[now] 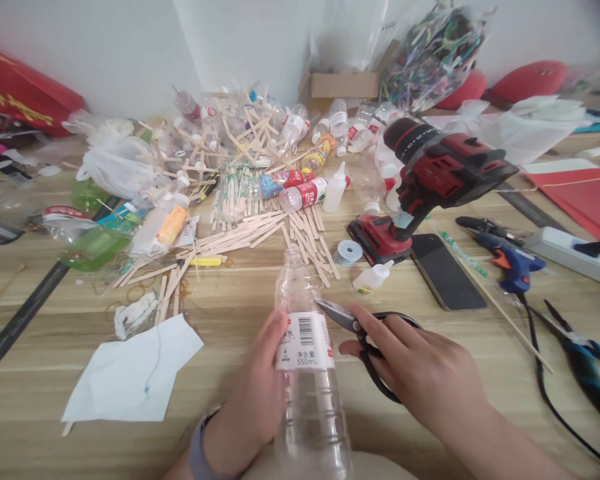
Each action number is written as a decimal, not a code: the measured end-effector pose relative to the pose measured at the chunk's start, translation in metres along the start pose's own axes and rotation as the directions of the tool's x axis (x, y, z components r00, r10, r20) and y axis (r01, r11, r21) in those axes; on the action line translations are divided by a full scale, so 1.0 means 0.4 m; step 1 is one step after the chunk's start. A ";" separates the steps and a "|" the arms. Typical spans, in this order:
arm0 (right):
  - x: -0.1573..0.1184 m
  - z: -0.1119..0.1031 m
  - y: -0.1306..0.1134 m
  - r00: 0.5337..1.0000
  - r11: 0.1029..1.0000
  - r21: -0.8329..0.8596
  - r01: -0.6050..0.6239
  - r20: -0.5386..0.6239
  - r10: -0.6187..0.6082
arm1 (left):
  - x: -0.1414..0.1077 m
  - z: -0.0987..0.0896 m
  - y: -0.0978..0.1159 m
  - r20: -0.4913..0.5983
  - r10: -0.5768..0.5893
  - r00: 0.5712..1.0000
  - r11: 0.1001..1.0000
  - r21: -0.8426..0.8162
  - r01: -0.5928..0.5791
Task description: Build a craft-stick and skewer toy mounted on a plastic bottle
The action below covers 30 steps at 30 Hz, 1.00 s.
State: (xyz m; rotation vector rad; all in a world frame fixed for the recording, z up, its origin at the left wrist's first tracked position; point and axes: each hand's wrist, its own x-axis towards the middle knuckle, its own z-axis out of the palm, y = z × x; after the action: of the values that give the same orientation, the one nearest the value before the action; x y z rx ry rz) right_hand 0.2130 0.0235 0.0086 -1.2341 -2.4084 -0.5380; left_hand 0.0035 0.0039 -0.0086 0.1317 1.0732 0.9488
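Observation:
A clear plastic bottle (313, 413) with a white label stands out at the bottom centre, its capless neck pointing away from me. My left hand (253, 383) is wrapped round its left side at the label; the fingertips behind it are hidden. In my right hand (420, 363) are black-handled scissors (387, 383), with fingers closed round the handles. The blade tips lie at the bottle's right shoulder, just above the label. Whether the blades touch or pierce the plastic I cannot tell.
Wooden sticks (250, 230) and several bottles spread across the table's back. To the right are a red drill (437, 173), a phone (447, 272), a glue gun (513, 257) and pliers (583, 353). White paper (130, 373) lies at the left.

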 end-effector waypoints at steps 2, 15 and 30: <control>-0.006 0.005 0.003 1.000 0.999 0.040 -0.002 -0.011 0.003 | -0.008 0.037 0.022 0.011 -0.092 0.996 0.995 -0.030 0.092; 0.000 -0.022 0.027 0.997 0.985 0.156 -0.068 0.037 0.063 | -0.025 0.071 0.047 0.082 -0.206 0.975 0.967 -0.135 0.215; -0.014 -0.016 0.006 0.999 0.999 0.024 -0.030 0.011 0.030 | -0.030 0.060 0.030 0.057 -0.078 0.995 0.996 -0.031 0.080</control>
State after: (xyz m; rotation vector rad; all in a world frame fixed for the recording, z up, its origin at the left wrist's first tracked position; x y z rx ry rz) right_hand 0.2190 0.0178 0.0116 -1.2642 -2.3937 -0.4940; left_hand 0.0137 0.0109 0.0181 0.0871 1.0042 0.8865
